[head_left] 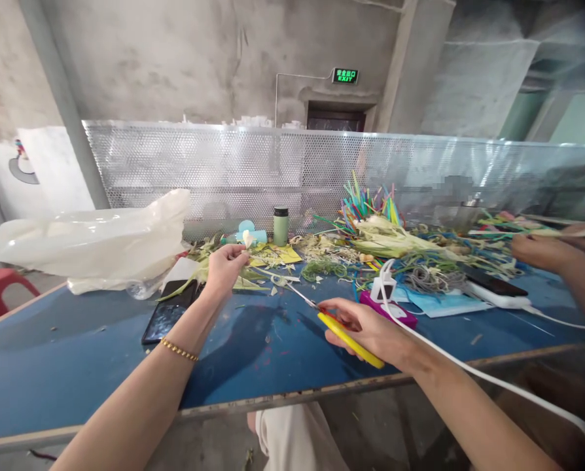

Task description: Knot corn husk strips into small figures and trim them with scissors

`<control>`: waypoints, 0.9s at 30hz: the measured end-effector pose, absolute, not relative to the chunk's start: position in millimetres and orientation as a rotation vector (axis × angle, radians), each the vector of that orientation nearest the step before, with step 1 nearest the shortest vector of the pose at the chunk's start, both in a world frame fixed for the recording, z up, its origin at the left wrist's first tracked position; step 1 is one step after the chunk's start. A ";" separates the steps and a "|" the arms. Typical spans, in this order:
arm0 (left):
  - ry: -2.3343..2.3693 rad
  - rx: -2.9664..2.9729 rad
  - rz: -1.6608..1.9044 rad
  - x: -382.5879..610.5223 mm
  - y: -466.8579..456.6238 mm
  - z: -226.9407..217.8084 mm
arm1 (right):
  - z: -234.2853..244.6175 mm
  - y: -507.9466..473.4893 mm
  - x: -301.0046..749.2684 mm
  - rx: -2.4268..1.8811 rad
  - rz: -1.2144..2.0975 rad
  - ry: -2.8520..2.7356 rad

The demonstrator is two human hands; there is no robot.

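Note:
My left hand point(224, 265) is closed in a pinch on a pale green leaf strip point(246, 271) that lies over the blue table point(76, 353). A gold bracelet sits on that wrist. My right hand point(366, 327) grips yellow-handled scissors point(341, 330), whose thin blades point(297, 294) point left toward the strip. A white cable point(449, 363) crosses over my right forearm.
A black phone point(167, 313) lies by my left wrist. A large plastic bag point(91, 239) sits at the left. A green flask point(281, 226), coloured strips point(366, 203), leaf piles and a magenta box point(388, 309) crowd the back. Another person's hands point(542, 252) work at the right.

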State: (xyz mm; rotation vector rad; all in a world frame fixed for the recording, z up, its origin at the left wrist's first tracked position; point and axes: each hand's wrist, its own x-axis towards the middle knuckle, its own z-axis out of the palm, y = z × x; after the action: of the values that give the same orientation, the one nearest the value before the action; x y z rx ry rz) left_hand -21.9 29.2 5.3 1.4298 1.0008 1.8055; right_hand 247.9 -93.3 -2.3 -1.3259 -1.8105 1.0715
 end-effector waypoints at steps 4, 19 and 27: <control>1.019 1.422 1.813 -24.8 31.4 4.4 | 0.4 -105.4 249.4 -1.308 1.234 -1.738; 0.736 1.135 1.587 -24.0 21.3 14.1 | 29.0 -74.9 186.7 -1.101 1.159 -1.748; 0.729 0.996 1.603 -35.4 32.6 13.1 | 35.7 -20.5 150.0 -1.114 0.781 -1.940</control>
State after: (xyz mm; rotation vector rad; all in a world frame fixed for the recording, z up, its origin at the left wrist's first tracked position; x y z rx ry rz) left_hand -35.4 32.6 13.1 0.9962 0.7289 1.6033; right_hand 150.0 -20.5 35.7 -1.1143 -1.9403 0.7807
